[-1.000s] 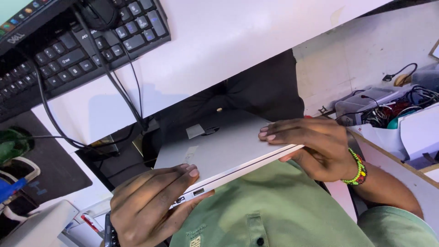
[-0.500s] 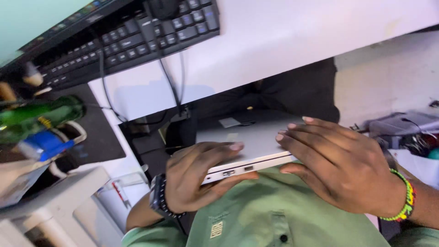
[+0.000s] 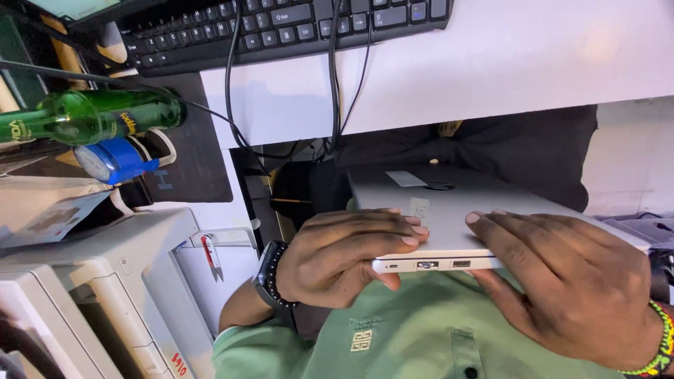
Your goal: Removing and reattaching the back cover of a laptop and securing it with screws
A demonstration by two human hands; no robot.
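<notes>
A closed silver laptop [image 3: 449, 210] lies flat in front of me, just below the edge of a white desk [image 3: 491, 70], its port side facing me. My left hand [image 3: 344, 256] grips its near left corner, fingers on the lid and thumb underneath. My right hand [image 3: 569, 281] rests palm down on the lid at the near right, fingers spread. A dark watch and bead bracelet sit on my left wrist, and a coloured bead bracelet on the right one. My green shirt [image 3: 393, 337] fills the bottom of the view.
A black keyboard [image 3: 281, 28] lies on the desk with black cables [image 3: 232, 105] hanging over the edge. At left are a green glass bottle [image 3: 98, 116], a blue roll [image 3: 116, 158] and a white printer [image 3: 105, 281]. Dark cloth [image 3: 519, 147] hangs under the desk.
The view has swung right and down. My left hand slid up to the laptop's near left corner, and my right hand moved from its edge to lie flat on the lid.
</notes>
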